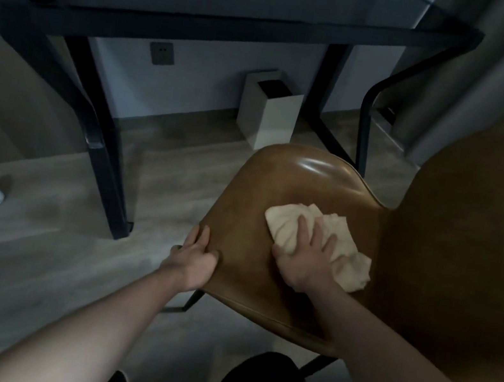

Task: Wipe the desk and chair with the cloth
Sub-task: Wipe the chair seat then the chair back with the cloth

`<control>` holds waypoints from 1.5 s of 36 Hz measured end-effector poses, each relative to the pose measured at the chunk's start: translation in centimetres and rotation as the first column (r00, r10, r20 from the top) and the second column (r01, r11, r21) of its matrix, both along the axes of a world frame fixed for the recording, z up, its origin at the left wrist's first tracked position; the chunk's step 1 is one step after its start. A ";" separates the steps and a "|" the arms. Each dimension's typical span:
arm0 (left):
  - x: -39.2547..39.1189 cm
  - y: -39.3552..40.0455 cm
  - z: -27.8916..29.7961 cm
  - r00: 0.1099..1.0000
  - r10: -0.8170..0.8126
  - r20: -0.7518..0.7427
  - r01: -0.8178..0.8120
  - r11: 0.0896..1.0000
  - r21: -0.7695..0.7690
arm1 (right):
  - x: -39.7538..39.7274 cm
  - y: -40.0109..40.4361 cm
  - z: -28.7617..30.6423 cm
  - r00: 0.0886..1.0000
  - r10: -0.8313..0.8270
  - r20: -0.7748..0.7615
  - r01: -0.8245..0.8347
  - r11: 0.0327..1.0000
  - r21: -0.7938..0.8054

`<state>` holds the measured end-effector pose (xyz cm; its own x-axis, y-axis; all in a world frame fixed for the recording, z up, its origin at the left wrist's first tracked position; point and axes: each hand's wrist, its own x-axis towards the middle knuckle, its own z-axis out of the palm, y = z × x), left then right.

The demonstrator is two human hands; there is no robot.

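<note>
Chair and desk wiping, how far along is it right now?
Done: nothing shows as finished. In hand: the right hand presses the cloth flat on the chair seat while the left hand grips the seat's edge. Left: the backrest, and possibly the desk; its state can't be judged.

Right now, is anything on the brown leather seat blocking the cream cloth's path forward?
Nothing visible: the seat ahead of the crumpled cream cloth is bare. The right hand presses the cloth; the left hand grips the seat's edge, off to the side.

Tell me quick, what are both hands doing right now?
Left hand: grips the chair seat edge.
Right hand: open, fingers spread, pressing the cloth onto the seat.
</note>
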<state>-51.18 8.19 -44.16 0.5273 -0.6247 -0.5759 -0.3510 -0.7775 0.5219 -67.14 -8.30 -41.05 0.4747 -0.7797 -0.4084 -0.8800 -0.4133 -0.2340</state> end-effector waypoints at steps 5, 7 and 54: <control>-0.2 -0.1 0.2 1.000 0.005 0.008 -0.005 1.000 0.014 | -0.6 -0.2 0.2 0.998 0.063 -0.006 -0.063 0.996 -0.067; -0.3 0.0 0.4 1.000 -0.001 0.011 0.001 1.000 0.013 | -1.8 0.1 0.5 0.994 0.111 0.000 -0.110 0.990 -0.082; 7.8 0.4 11.5 0.906 0.413 0.092 -0.378 0.888 -0.261 | 7.1 7.2 3.9 0.837 -0.013 0.547 -0.028 0.997 0.068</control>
<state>-43.34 8.60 -32.67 0.8234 -0.4534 -0.3414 -0.1231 -0.7299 0.6724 -60.04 -1.09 -37.13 0.6427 -0.7543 -0.1339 -0.5972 -0.3837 -0.7044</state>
